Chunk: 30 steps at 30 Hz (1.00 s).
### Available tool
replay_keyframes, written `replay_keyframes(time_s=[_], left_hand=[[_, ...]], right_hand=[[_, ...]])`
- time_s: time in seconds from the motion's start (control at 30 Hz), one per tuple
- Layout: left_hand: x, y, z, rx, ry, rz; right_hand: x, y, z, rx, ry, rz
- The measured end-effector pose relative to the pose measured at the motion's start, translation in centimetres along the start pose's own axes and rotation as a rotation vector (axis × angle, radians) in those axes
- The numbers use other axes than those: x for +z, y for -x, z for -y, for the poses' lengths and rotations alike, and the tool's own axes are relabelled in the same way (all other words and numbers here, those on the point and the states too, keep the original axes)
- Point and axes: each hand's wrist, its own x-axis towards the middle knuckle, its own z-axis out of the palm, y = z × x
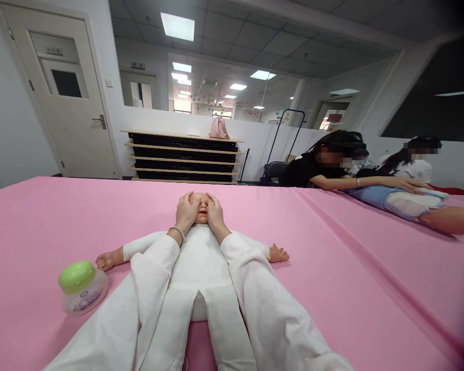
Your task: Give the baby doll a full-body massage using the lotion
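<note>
One green-lidded jar (83, 291) stands near the doll (201, 257).

The left hand (186, 212) and right hand (216, 212) cup the face (203, 213) of a baby doll (200, 257) lying on a pink cloth (332, 288) near a green-lidded jar (83, 288).

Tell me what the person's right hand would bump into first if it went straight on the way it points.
Probably the doll's head: the right hand already appears to rest against its side, though exact contact is unclear.
</note>
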Motion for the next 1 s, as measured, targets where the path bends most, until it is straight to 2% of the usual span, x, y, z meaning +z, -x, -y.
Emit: replay_keyframes(time_s=[0.1,0.4,0.73,0.87,0.93,1.0], left_hand=[[0.1,-0.1,0.2,-0.010,0.020,-0.001],[0.1,-0.1,0.2,0.016,-0.003,0.006],[0.3,-0.4,0.3,-0.023,0.131,-0.044],[0.2,0.2,0.1,-0.041,0.139,-0.101],[0.1,0.7,0.2,-0.007,0.123,-0.131],[0.1,1.4,0.6,0.076,0.084,-0.133]], right_hand=[[0.0,-0.2,-0.3,0.033,-0.049,0.000],[-0.1,0.1,0.1,-0.013,-0.026,0.000],[0.1,-0.6,-0.9,0.133,-0.157,-0.062],[0.0,-0.2,-0.8,0.174,-0.176,-0.091],[-0.2,0.2,-0.6,0.162,-0.134,-0.087],[-0.6,0.7,-0.4,0.114,-0.095,-0.021]])
